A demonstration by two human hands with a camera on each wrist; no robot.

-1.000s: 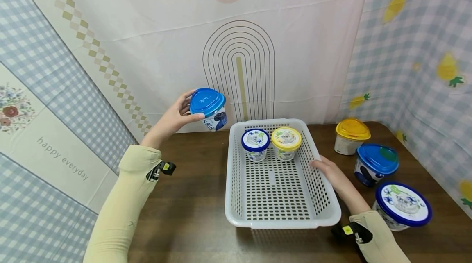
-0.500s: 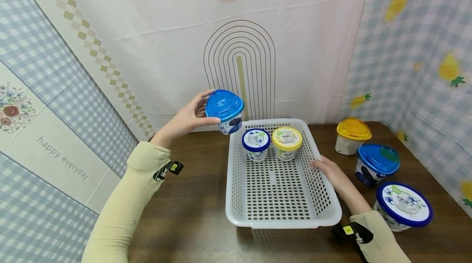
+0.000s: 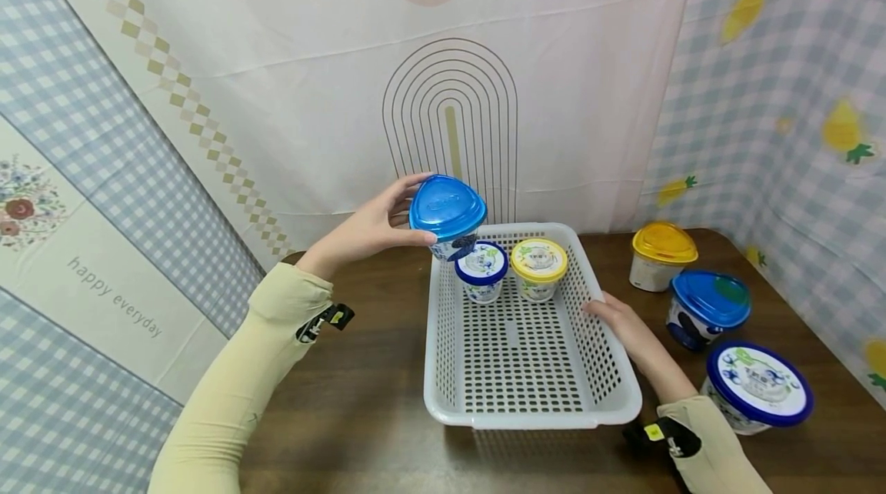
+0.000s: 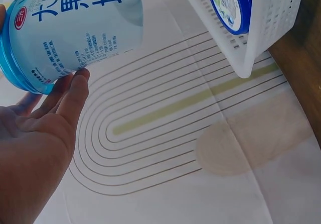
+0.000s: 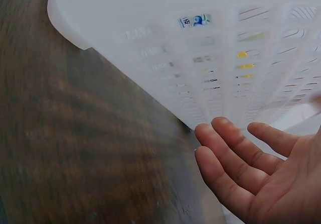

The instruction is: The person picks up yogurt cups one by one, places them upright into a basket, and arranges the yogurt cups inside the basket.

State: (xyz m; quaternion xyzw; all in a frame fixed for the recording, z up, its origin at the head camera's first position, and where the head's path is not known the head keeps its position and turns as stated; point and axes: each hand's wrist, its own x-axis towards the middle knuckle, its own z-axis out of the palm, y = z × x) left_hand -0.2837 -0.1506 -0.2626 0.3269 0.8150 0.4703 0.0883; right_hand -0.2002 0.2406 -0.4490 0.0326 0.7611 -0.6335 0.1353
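Observation:
My left hand [image 3: 377, 226] grips a yogurt cup [image 3: 448, 215] with a rounded triangular blue lid, thumb in front and fingers behind. The cup is raised over the back left corner of the white plastic basket [image 3: 443, 394]. In the left wrist view, the cup's printed side [image 4: 85, 38] shows above my fingers. Inside the basket, a dark-blue-lidded cup [image 3: 481, 267] and a yellow-lidded cup [image 3: 538, 269] stand upright side by side at the back. My right hand [image 3: 626, 328] holds the basket's right rim; its fingers [image 5: 228, 179] lie outside the perforated wall in the right wrist view.
Right of the basket, a yellow-lidded cup [image 3: 662, 255], a blue-lidded cup [image 3: 707, 308] and a larger dark-blue-lidded tub [image 3: 757, 386] stand on the brown table [image 3: 332, 402]. A patterned cloth [image 3: 318, 94] hangs close behind the table.
My left hand has carried the blue-lidded cup rightward and slightly down, from left of the basket to over its back left corner. The right hand and basket have stayed put.

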